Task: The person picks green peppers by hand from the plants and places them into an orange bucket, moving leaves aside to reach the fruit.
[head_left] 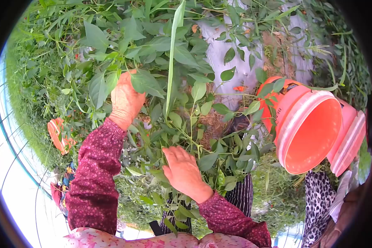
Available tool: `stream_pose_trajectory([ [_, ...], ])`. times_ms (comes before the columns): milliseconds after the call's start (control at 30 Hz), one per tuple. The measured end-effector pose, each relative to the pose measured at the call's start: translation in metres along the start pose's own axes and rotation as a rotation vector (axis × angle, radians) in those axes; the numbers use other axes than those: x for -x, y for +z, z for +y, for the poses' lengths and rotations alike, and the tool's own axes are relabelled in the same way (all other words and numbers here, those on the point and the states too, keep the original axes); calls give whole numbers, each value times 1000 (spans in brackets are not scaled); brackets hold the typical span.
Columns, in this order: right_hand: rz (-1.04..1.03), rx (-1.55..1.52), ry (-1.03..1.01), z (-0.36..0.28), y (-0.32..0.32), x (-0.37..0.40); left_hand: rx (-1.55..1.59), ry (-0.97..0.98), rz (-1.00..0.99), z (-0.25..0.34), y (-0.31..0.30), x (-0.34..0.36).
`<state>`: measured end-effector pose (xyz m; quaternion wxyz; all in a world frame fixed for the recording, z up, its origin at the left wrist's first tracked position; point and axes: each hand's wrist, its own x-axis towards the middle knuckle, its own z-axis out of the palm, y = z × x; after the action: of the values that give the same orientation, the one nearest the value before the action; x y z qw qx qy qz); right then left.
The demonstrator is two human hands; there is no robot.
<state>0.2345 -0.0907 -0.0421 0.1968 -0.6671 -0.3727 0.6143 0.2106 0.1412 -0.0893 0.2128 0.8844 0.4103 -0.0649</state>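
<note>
My left hand (128, 99) reaches up into the leafy green plants (157, 49) at upper left of centre, its fingertips hidden behind broad leaves. Lower and to the right, my right hand (184, 171) lies palm down among the leaves and stems, its fingers stretched forward and nothing visible in them. Thin stems branch just to the right of this hand. Both sleeves are dark red with a small pattern.
Two orange-red buckets (310, 128) tilt at the right, the nearer one's mouth facing me. Behind the plants runs whitish ground sheeting (231, 53). Another orange container (61, 135) is at far left. A person in leopard-print clothing (318, 202) is at lower right.
</note>
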Motion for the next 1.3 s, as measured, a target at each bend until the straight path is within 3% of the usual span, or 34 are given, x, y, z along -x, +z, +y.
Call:
stream_pose_trajectory([
  [33, 3, -2, -2, 0, 0, 0, 146, -147, 92, 0, -5, -2],
  [100, 7, -11, -4, 0, 0, 0, 33, 21, 185, -28, -13, -14],
  [167, 13, -20, -3, 1, 1, 1, 461, -87, 347, -33, -13, -25],
  [233, 19, -22, -12, 2, 2, 2, 307, -185, 152, -33, -27, -35],
  [300, 26, -37, -11, 2, 3, 2, 291, 25, 31, -85, 12, -46],
  [333, 31, -52, -7, 2, 2, 1, -78, 104, -143, -71, 4, -45],
  [367, 34, -48, -8, 2, 1, 1, -76, 105, -140, -61, 3, -42],
  [433, 87, -217, 1, 5, -2, 0, 452, -154, -422, -38, 5, -30],
  [467, 87, -222, 4, 8, -2, -1, 446, -92, -415, -6, -9, -17],
  [533, 126, -653, 81, 17, -2, -6, 421, 78, -383, 15, -22, 17],
  [567, 125, -659, 87, 19, 1, -9, 405, 184, -359, 10, -19, 34],
  [633, 172, -1356, 139, 20, 6, -12, 310, 225, -396, 29, -37, 66],
  [700, 167, -1408, 57, 22, 11, -6, 297, 235, -425, 33, -43, 103],
  [767, -57, -2180, 182, 31, 27, -2, 267, 214, -449, 30, -51, 137],
  [800, -98, -2206, -35, 31, 31, 2, 196, 214, -426, 15, -49, 157],
  [833, -99, -2213, -30, 26, 31, 2, 123, 217, -399, 0, -48, 173],
  [867, -127, -2022, -43, 17, 31, 1, -128, 312, -488, -13, -48, 186],
  [900, -154, -1827, -59, 6, 25, -2, -131, 308, -493, -7, -53, 185],
  [933, 1, -1348, -34, -5, 15, -3, -186, 325, -512, 4, -58, 183],
  [967, -5, -1354, -30, -4, 21, -1, -241, 341, -533, 11, -63, 183],
  [1000, -17, -1405, 14, -2, 30, 0, -41, 208, -494, -5, -58, 195],
  [1033, -28, -1456, 59, -2, 37, 1, -46, 205, -499, -17, -58, 208],
  [1067, 5, -1164, 92, -3, 35, 4, -66, 170, -462, -12, -65, 203],
  [1100, 2, -1170, 91, -5, 39, 5, -86, 136, -422, -6, -73, 195],
  [1167, 31, -1264, -179, -10, 51, 9, -106, 99, -389, 0, -94, 180],
  [1200, 91, -891, -241, -15, 47, 6, -212, 223, -375, -4, -109, 172],
  [1233, 92, -896, -236, -17, 43, 8, -318, 348, -360, -8, -123, 162],
  [1300, 122, -437, -321, -19, 38, 12, -103, 113, -179, -10, -145, 138],
])
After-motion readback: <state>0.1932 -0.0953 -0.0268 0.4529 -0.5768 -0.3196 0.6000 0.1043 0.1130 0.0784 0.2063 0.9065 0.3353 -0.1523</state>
